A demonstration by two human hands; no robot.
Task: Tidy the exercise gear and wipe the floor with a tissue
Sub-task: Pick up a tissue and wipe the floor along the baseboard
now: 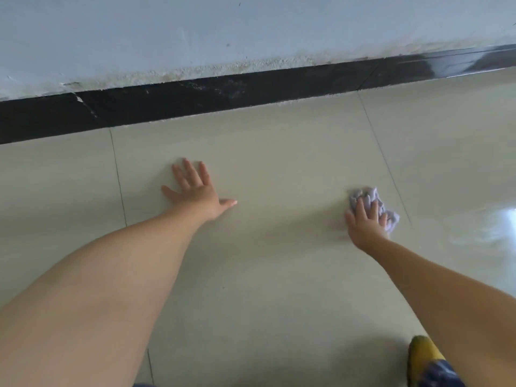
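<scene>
Down on the pale tiled floor [279,169], both bare arms reach forward from the bottom of the head view. Left hand [195,191] lies flat, palm down, with its fingers straight and spread and the thumb pointing off to the right; it grasps nothing and simply presses against the tile. Right hand [365,222] sits well apart from it, further to the right, and rests on top of a crumpled pale lilac tissue [371,202], the fingers laid over the wad and only slightly bent, pushing it against the floor rather than closing round it. Part of the tissue shows beyond the fingertips and part sticks out at the right edge of the hand. Thin dark grout lines cross the tiles, one passing left of the left forearm and another just to the right of the tissue. A bright glare patch [491,227] shines on the floor near the right edge. Behind the hands a glossy black skirting strip [195,104] runs across the whole width, and above it rises a white wall [223,32] whose lowest part looks stained and rough. At the bottom right corner, beside the right forearm, a yellow and dark blue object [427,364] shows partly; what it is cannot be told.
</scene>
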